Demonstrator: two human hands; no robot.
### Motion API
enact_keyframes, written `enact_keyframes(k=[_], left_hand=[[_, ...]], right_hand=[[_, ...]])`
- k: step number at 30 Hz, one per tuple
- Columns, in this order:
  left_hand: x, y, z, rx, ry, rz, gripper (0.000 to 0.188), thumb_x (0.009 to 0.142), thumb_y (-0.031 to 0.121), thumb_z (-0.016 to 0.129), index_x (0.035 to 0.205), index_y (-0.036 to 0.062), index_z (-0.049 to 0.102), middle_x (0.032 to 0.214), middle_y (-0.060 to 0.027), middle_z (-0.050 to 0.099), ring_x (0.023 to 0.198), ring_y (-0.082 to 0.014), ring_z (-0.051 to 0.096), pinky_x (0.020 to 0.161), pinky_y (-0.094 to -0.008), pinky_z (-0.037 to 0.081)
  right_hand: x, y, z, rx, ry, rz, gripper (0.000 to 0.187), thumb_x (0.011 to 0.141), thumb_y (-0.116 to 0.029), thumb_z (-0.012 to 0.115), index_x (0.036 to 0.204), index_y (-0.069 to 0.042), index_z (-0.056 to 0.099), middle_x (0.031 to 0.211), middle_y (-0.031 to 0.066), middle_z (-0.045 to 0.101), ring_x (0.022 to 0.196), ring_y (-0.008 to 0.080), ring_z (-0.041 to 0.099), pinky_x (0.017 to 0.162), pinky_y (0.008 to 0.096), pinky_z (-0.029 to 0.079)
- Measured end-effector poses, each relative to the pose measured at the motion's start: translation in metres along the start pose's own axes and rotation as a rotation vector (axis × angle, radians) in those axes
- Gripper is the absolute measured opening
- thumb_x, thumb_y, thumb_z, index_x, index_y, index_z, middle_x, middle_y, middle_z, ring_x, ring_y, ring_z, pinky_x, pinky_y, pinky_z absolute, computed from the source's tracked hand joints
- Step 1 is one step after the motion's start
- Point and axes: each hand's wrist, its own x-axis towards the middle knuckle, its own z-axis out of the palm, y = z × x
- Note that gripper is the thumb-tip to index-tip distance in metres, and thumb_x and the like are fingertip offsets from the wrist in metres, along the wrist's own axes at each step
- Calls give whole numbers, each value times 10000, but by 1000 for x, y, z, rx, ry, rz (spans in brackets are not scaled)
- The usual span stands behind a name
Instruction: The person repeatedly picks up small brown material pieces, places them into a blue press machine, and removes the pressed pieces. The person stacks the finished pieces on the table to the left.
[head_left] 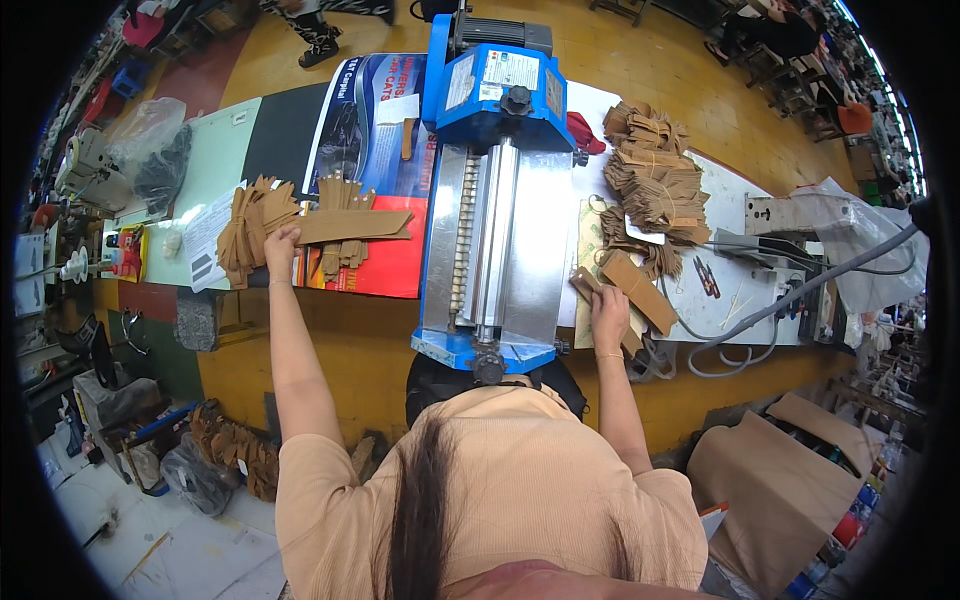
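My left hand (282, 245) is closed on the end of a long brown strip (360, 225), which looks like leather and points right across other strips. A fanned bundle of brown strips (250, 225) lies against that hand, with more strips (342, 258) beneath the long one. At the right, my right hand (609, 318) has its fingers curled over the end of a small brown piece (586, 284). Next to it rests a wider brown strip (640, 292). Between my hands stands a blue machine (500, 110) with long metal rollers (496, 235); neither hand touches it.
Tied stacks of brown strips (655, 185) lie right of the machine. Small snips (707, 278) and a thick grey cable (800, 300) are farther right. Printed sheets (385, 130) cover the table at left. Brown sheet material (770, 480) is at the lower right.
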Motion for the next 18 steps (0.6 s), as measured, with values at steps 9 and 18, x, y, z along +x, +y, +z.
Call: enact_keyframes(k=[9,18], left_hand=[[-11,33,24,488,365,369,436,807,188,699,1192,-3,620,1002,-180,672,954,-316,611,872,-406,471],[-130,92,138,209,-214,525,368,864,172,680,1198,31,621,1101,-117,609,994,-202,582,880,-324,470]], right_hand=[[35,-21,-53,486,-134,120,131,905,-96,612,1002,-9,628,877,120,672,754,248,642,690,313,496],[93,-94,-82,567,-578,55,155,878,-138,645,953,-8,682,821,111,692,730,189,648,698,290,497]])
